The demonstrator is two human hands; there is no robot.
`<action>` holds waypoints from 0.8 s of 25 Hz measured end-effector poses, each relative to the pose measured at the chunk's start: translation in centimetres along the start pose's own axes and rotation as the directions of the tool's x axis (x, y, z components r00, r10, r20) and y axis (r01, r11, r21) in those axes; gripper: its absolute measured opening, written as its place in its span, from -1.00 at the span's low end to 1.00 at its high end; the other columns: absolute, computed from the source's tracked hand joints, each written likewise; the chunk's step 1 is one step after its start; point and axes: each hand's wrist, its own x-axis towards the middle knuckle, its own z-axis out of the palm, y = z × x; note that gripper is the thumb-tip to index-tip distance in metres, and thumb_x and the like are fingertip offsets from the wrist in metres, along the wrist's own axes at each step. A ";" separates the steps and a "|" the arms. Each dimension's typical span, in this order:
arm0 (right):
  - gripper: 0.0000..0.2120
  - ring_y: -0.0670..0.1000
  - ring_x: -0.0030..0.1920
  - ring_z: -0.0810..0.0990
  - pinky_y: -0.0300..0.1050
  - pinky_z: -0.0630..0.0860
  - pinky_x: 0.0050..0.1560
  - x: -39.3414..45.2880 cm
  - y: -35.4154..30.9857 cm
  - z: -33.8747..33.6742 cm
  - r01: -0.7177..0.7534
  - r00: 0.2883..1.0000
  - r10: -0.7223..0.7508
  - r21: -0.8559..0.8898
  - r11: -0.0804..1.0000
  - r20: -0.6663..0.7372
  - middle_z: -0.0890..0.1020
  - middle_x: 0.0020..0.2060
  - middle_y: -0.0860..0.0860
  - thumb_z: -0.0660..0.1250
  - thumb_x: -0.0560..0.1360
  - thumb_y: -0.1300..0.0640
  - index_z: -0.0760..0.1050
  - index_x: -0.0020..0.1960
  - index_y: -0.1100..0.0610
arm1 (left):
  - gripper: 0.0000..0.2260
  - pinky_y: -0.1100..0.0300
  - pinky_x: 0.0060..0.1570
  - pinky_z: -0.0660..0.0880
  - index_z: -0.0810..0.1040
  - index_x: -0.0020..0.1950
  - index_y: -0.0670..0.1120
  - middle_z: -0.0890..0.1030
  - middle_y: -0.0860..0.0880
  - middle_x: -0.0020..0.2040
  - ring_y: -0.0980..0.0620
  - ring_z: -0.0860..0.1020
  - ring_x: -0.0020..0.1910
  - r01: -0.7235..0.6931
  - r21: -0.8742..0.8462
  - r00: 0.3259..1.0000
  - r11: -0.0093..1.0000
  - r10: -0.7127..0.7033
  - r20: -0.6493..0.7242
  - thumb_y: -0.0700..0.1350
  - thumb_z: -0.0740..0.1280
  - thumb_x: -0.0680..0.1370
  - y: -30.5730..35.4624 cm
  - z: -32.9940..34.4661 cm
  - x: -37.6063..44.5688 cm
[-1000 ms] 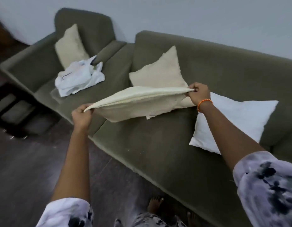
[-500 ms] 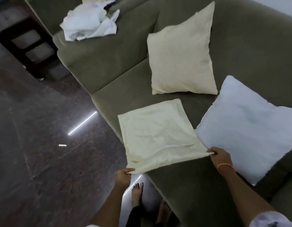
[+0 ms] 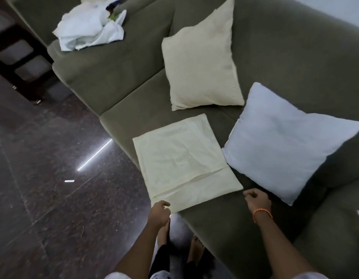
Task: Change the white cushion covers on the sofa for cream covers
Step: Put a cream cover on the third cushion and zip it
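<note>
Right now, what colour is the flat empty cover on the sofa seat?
Cream: the flat fabric cover, head view.

Reaches forward and down with both bare arms, left hand at the near left and right hand well apart to its right. Curls the left fingers loosely, knuckles up, grip unclear. Shows the right hand as a loose fist holding nothing, orange band on the wrist.
</note>
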 end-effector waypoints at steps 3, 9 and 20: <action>-0.76 0.11 -0.07 0.61 0.03 0.57 0.05 -1.4 -1.7 -1.7 -0.015 0.999 0.025 0.251 0.968 -0.035 0.65 -0.16 0.11 0.27 0.44 0.41 0.57 -0.26 0.13 | -0.73 0.46 -0.43 0.35 0.56 0.14 -0.14 0.59 -0.08 0.05 0.13 0.49 -0.29 -0.144 -0.009 0.990 0.990 0.144 0.008 -0.27 0.14 0.55 5.9 0.8 -0.8; -0.78 -0.01 -0.27 0.58 -0.14 0.53 -0.25 -2.1 -4.9 -7.5 0.017 0.977 0.120 0.629 0.777 -0.174 0.62 -0.18 0.17 0.29 0.48 0.40 0.52 -0.26 0.16 | -0.79 0.25 -0.05 0.44 0.60 0.06 -0.11 0.64 -0.09 0.04 -0.02 0.58 0.00 -0.438 0.017 0.892 0.899 0.432 0.136 -0.24 0.20 0.54 17.5 3.0 -1.5; -0.41 0.23 0.26 0.45 -0.01 0.42 0.14 7.6 -7.3 -16.2 -0.142 0.917 0.324 0.570 0.809 -0.231 0.41 0.32 0.19 0.40 0.45 0.23 0.25 0.41 0.26 | -0.44 0.11 0.10 0.40 0.24 0.44 -0.13 0.39 -0.09 0.32 -0.05 0.43 0.21 -0.266 -0.202 0.856 0.943 0.327 0.400 -0.13 0.38 0.51 35.3 5.9 4.0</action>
